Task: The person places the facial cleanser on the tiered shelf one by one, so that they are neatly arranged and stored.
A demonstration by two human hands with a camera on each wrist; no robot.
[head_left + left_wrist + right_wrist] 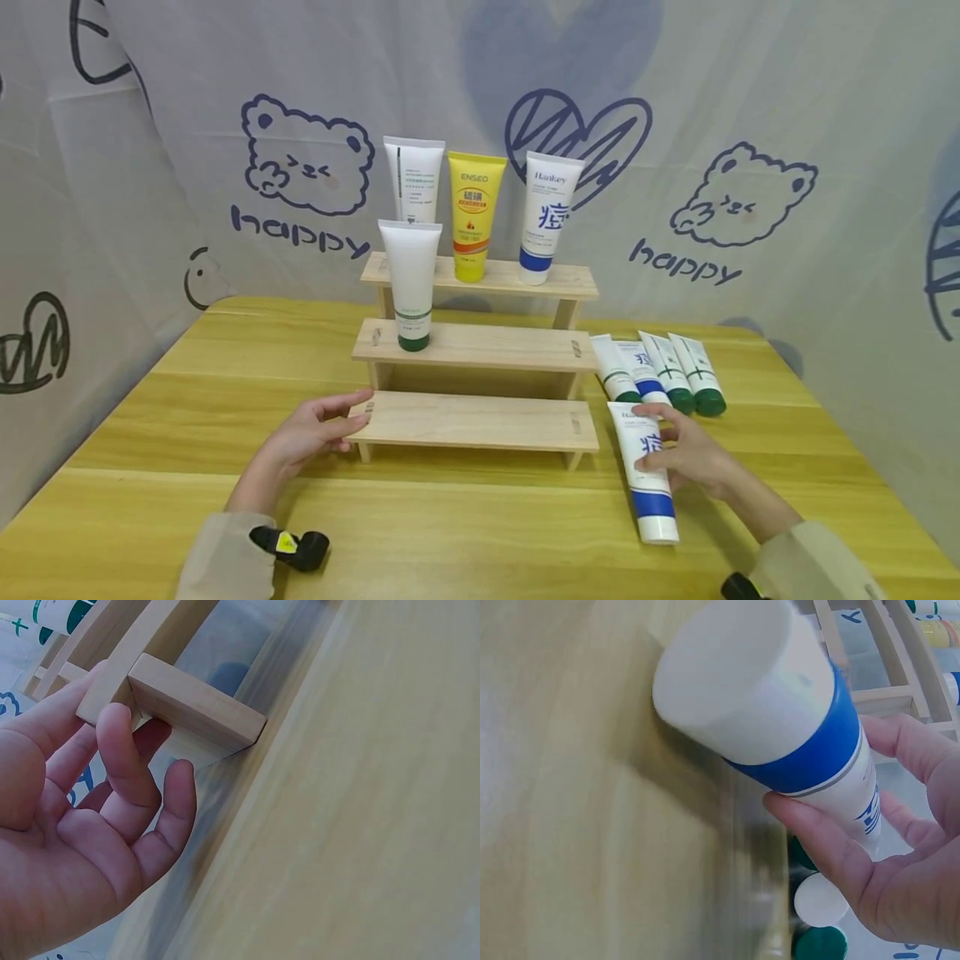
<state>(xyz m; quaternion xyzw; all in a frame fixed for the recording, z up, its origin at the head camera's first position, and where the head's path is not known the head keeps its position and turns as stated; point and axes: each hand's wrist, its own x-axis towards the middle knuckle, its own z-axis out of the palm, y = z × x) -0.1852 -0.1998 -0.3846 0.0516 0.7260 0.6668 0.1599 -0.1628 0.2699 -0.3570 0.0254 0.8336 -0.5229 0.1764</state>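
Note:
A three-tier wooden shelf (480, 421) stands on the table. My left hand (315, 429) grips the left end of its lowest board, with the thumb at the front edge; the left wrist view shows the fingers (124, 761) curled near the board's end. My right hand (693, 454) holds a white squeeze tube (651, 487) with a blue band, right of the shelf, cap end toward me. A white tube (416, 179), a yellow tube (475, 217) and a blue-banded white tube (551, 208) stand on the top tier. One white tube with a green cap (412, 275) stands at the middle tier's left.
Several tubes lie side by side on the table behind my right hand, among them a green-capped tube (697, 371) and a blue-banded tube (647, 375). A printed cloth (450, 75) hangs behind the wooden table (450, 533).

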